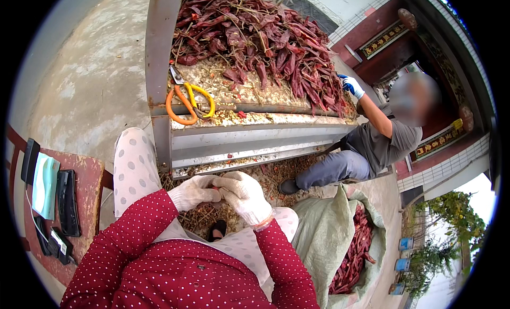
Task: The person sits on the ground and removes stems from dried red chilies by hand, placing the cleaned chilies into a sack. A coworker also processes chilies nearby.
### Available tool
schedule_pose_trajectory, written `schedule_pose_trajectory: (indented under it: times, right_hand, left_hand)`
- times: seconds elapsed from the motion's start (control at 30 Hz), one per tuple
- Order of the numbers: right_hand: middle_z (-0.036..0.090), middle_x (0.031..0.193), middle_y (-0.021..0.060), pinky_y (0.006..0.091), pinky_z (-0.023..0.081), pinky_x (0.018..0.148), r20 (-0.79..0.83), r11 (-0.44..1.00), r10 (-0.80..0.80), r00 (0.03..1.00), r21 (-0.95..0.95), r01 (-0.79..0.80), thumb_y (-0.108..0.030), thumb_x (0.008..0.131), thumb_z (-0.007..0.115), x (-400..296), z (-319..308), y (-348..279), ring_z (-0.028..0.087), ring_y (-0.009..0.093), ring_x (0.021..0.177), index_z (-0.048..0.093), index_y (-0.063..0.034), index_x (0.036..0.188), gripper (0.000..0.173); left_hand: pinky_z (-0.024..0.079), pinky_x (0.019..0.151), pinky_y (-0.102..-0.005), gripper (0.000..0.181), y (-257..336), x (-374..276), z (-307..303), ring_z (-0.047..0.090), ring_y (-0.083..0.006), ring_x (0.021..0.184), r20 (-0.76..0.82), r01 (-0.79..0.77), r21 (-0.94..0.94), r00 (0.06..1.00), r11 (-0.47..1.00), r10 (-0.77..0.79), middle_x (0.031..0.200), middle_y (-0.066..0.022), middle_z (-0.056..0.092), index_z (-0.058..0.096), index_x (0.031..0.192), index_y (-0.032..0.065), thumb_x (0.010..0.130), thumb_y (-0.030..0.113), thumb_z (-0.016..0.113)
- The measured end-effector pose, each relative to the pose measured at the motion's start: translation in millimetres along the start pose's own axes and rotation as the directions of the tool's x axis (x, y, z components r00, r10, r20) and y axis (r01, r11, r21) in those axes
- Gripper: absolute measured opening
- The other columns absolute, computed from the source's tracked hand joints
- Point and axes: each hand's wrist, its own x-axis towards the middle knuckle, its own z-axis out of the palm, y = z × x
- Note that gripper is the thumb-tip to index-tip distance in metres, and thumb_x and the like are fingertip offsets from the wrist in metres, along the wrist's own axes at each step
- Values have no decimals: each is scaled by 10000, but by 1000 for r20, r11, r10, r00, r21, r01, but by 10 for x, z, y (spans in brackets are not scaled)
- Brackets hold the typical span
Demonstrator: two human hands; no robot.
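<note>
My left hand [196, 194] and my right hand [246, 196], both in off-white knitted gloves, meet above my lap. Their fingers are closed around a small red piece [215, 188], likely dried chili pepper; most of it is hidden by the gloves. Beyond them is a metal-framed bench [255, 133] bearing a big heap of dried red chili peppers [255, 38] with stalks. Scissors with one orange and one yellow handle [190, 102] lie at the bench's near left corner, touched by neither hand.
A co-worker [370, 137] in a blue-and-white glove reaches to the heap's right side. An open woven sack [322, 225] of chilies stands by my right knee. On my left, a worn red wooden stool [85, 189] carries phones and face masks. Stalks [207, 217] litter the ground.
</note>
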Motion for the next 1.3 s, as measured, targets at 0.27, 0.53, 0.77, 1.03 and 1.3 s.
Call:
schedule_pose_trajectory:
  times: [0.27, 0.53, 0.77, 1.03, 1.3]
  right_hand:
    - [671, 863, 145, 393, 538, 750, -138, 962, 248, 959, 150, -227, -87, 871, 633, -59, 147, -161, 666, 316, 801, 733, -45, 1025, 188]
    - [696, 872, 45, 256, 479, 613, 55, 340, 769, 637, 808, -481, -74, 929, 572, -38, 355, -288, 617, 115, 685, 702, 28, 1036, 198]
    - [603, 776, -21, 203, 371, 525, 256, -127, 795, 550, 957, -262, -118, 943, 582, -121, 413, 9, 476, 42, 582, 681, -2, 1084, 208]
    - [724, 1054, 180, 380, 529, 894, -50, 845, 524, 850, -94, -527, -163, 855, 640, 201, -278, 183, 691, 324, 1013, 688, -56, 1140, 309]
    - [733, 892, 172, 371, 526, 805, 285, 839, 507, 814, -380, -390, -373, 766, 729, 1405, -883, 41, 700, 292, 857, 754, -32, 969, 398]
  left_hand:
    - [476, 736, -288, 265, -164, 76, -85, 547, -146, 813, -36, -157, 500, 979, 852, 202, 912, -43, 607, 629, 1149, -12, 921, 122, 619]
    - [516, 714, -448, 274, -319, 161, -239, 652, -390, 822, -96, -135, 813, 928, 566, 359, 844, -186, 659, 670, 927, 51, 827, 303, 709]
    - [528, 717, -452, 223, -22, 68, -41, 665, -369, 823, -9, -127, 950, 903, 287, 429, 839, -154, 680, 695, 907, 78, 808, 273, 739]
    - [526, 701, -271, 112, -13, 48, -36, 621, -98, 773, -277, -86, 346, 942, 934, 190, 881, -43, 683, 689, 972, 25, 876, 54, 738]
    - [514, 722, -246, 151, -13, 7, -137, 586, -83, 778, -289, -152, 448, 908, 881, 303, 889, -22, 662, 666, 964, 19, 833, -2, 739]
